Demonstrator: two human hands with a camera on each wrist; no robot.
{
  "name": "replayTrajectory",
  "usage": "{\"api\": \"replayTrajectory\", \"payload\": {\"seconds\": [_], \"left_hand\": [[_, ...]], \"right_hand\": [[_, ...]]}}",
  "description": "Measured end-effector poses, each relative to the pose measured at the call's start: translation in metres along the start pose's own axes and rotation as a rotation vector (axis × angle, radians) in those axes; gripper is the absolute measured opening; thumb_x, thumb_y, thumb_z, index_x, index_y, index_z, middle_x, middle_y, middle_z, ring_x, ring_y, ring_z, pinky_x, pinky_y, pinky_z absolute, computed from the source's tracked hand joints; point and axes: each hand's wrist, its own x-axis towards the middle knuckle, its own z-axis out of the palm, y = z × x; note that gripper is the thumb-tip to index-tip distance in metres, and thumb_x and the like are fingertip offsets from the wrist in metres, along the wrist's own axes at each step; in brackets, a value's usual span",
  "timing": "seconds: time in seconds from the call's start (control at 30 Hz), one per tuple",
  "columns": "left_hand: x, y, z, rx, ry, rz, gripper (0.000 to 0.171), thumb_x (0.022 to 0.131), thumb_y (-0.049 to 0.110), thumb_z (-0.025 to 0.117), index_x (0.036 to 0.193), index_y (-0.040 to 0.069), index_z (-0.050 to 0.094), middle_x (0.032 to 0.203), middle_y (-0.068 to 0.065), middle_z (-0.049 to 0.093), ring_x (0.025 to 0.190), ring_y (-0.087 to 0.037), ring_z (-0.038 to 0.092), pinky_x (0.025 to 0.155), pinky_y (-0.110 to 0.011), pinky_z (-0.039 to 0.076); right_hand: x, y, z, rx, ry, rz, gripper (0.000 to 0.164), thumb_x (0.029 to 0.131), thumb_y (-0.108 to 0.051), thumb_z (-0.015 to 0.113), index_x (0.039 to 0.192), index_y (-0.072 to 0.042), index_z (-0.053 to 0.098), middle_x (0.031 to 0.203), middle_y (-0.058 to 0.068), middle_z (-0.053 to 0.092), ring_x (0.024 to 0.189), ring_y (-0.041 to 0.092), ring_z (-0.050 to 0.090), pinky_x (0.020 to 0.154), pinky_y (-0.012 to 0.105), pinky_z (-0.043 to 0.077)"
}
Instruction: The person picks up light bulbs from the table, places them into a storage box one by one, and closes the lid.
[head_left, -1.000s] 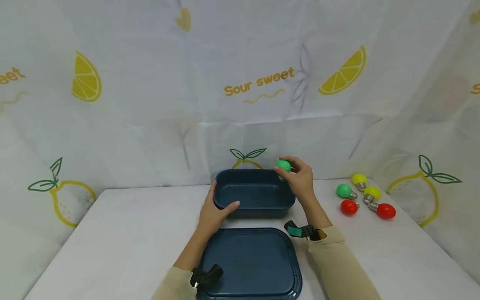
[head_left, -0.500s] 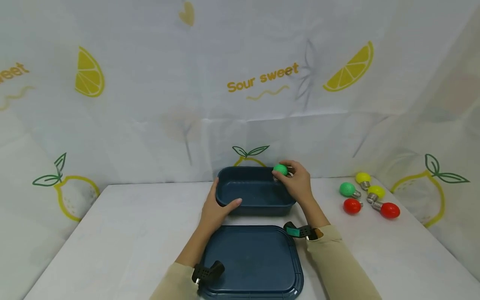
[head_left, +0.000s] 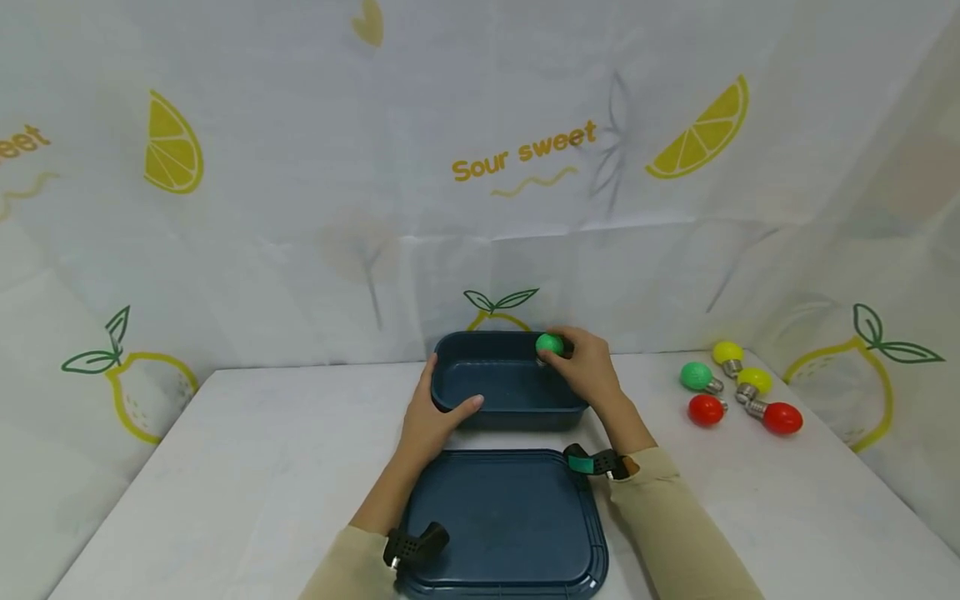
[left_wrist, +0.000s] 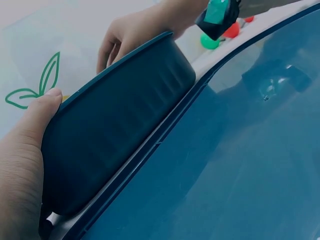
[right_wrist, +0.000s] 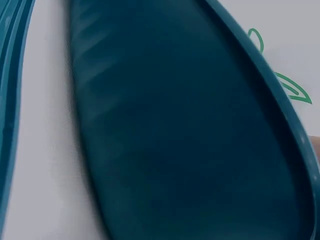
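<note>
A dark blue rectangular box (head_left: 480,420) stands near the back of the table, its top uncovered. My left hand (head_left: 429,421) grips its left end, the thumb along the front rim and the fingers on the outer left wall. The left wrist view shows that thumb (left_wrist: 46,102) at the rim. Between thumb and fingers my right hand (head_left: 590,367) pinches a green light bulb (head_left: 550,344) over the box's back right corner. The bulb's metal base is mostly hidden. In the right wrist view the box wall (right_wrist: 175,125) fills the picture and hides the bulb.
A dark blue lid (head_left: 502,521) lies flat in front of the box, under my forearms. To the right lie another green bulb (head_left: 697,376), two yellow bulbs (head_left: 727,352) and two red bulbs (head_left: 782,418). A lemon-print cloth (head_left: 300,208) hangs right behind the table.
My right hand has carried the green bulb a little left and lower, from above the box's right rim to over its inside. The left hand keeps its grip on the box.
</note>
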Motion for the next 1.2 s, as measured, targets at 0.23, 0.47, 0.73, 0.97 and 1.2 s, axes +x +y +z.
{"api": "replayTrajectory", "payload": {"seconds": [0.23,0.47,0.73,0.97,1.2], "left_hand": [[0.0005,0.0013,0.0019,-0.003,0.002,0.006,0.106,0.082,0.052,0.080,0.164,0.027,0.018,0.169,-0.006,0.024,0.155,-0.035,0.026,0.120,-0.065,0.028],[0.0008,0.0020,0.0035,-0.014,-0.002,0.016,0.106,0.082,0.052,0.080,0.164,0.027,0.018,0.169,-0.006,0.024,0.156,-0.034,0.025,0.120,-0.064,0.027],[-0.0002,0.0021,0.0022,-0.015,-0.003,0.012,0.106,0.082,0.051,0.080,0.164,0.026,0.017,0.169,-0.006,0.024,0.156,-0.035,0.025,0.120,-0.064,0.028],[-0.0012,0.0021,0.0004,-0.013,0.000,0.010,0.106,0.082,0.052,0.080,0.164,0.025,0.018,0.169,-0.006,0.024,0.156,-0.035,0.025,0.120,-0.065,0.028],[-0.0011,0.0013,-0.0003,-0.010,-0.002,0.011,0.106,0.082,0.051,0.080,0.164,0.024,0.018,0.169,-0.007,0.024,0.156,-0.036,0.025,0.119,-0.066,0.027]], "right_hand": [[-0.0009,-0.0005,-0.0008,-0.111,-0.076,0.013,0.041,0.090,-0.019,0.078,0.125,0.001,0.069,0.120,0.022,0.072,0.104,0.036,0.070,0.088,0.050,0.057],[-0.0007,-0.0016,-0.0015,-0.197,-0.143,0.026,0.038,0.091,-0.020,0.077,0.123,-0.003,0.071,0.117,0.018,0.074,0.098,0.031,0.072,0.081,0.045,0.059],[-0.0007,-0.0044,-0.0007,-0.203,-0.144,0.027,0.038,0.090,-0.018,0.078,0.124,-0.002,0.070,0.118,0.019,0.074,0.099,0.032,0.071,0.083,0.046,0.059],[-0.0001,-0.0051,0.0011,-0.210,-0.146,0.028,0.039,0.089,-0.018,0.079,0.123,-0.003,0.070,0.119,0.019,0.073,0.100,0.032,0.071,0.084,0.046,0.059],[0.0012,-0.0061,0.0020,-0.210,-0.143,0.034,0.038,0.089,-0.018,0.079,0.123,-0.002,0.071,0.118,0.019,0.073,0.099,0.032,0.071,0.083,0.046,0.059]]}}
